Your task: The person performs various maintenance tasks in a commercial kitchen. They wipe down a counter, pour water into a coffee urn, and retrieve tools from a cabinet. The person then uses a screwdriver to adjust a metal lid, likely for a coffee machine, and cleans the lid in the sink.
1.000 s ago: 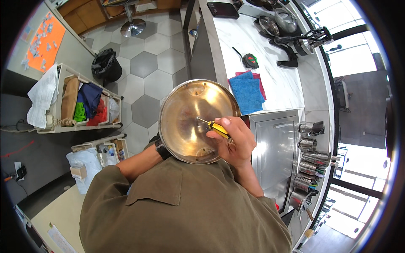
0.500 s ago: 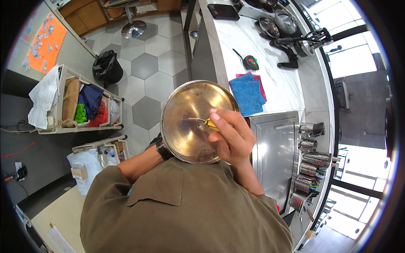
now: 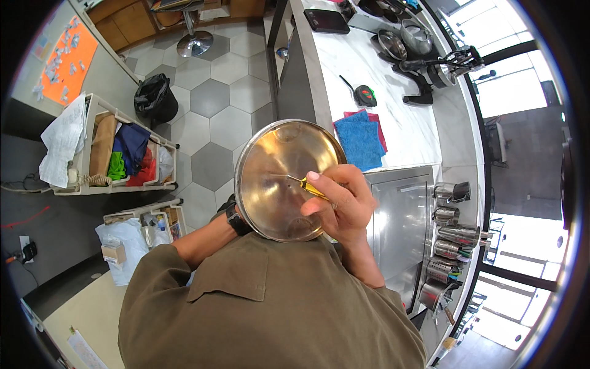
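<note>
A round, shiny metal pot lid (image 3: 267, 203) is held up in front of my chest, its hollow inner side facing up. My right hand (image 3: 347, 203) is over the lid's right part, pinching a small screwdriver (image 3: 312, 187) with a yellow and black handle. The thin metal shaft points left toward the lid's middle; whether its tip touches a screw is too small to tell. My left forearm (image 3: 206, 243), with a dark watch (image 3: 235, 218) at the wrist, reaches to the lid's lower left edge. The lid hides my left hand and its fingers.
To the right, a white marble counter (image 3: 409, 138) carries blue and red cloths (image 3: 361, 141), a tape measure (image 3: 365, 95), a black scale (image 3: 326, 21) and pans. Steel cups (image 3: 447, 215) line a metal panel (image 3: 399, 215). A cart (image 3: 92, 147) and bin (image 3: 157, 98) stand left.
My right hand's fingers have shifted along the screwdriver, showing more of its yellow handle. The lid has moved and tilted slightly.
</note>
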`<state>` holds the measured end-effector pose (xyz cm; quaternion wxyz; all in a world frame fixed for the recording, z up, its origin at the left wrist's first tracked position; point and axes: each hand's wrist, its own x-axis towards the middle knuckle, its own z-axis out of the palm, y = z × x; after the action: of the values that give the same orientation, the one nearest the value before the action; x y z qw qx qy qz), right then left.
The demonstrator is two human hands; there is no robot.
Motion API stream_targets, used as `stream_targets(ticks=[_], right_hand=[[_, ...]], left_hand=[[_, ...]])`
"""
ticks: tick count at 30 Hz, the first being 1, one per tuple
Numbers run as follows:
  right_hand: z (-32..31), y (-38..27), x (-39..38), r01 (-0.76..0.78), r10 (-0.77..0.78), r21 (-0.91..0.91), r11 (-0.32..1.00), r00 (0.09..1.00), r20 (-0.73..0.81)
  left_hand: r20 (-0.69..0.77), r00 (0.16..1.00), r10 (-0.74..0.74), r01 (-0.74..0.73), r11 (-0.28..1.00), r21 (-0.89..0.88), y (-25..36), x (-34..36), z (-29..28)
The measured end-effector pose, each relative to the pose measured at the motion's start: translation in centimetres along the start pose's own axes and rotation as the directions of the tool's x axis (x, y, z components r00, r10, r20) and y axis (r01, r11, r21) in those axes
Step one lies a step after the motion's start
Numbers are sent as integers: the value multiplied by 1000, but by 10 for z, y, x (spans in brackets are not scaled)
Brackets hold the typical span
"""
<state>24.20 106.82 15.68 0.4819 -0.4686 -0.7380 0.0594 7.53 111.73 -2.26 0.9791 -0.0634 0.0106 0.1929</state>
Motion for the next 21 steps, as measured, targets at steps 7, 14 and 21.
stream_targets(ticks=[7, 14, 21], right_hand=[[13, 0, -11, 5, 3, 82, 997, 995, -96], [2, -8, -6, -18, 12, -61, 998, 995, -103], [-42, -25, 6, 0, 167, -378, 926, 898, 408]], left_hand=[[-151, 975, 160, -131, 974, 186, -4, -2, -28], [-193, 979, 59, -69, 997, -44, 0, -7, -13], [-91, 986, 141, -123, 977, 176, 1, -25, -6]])
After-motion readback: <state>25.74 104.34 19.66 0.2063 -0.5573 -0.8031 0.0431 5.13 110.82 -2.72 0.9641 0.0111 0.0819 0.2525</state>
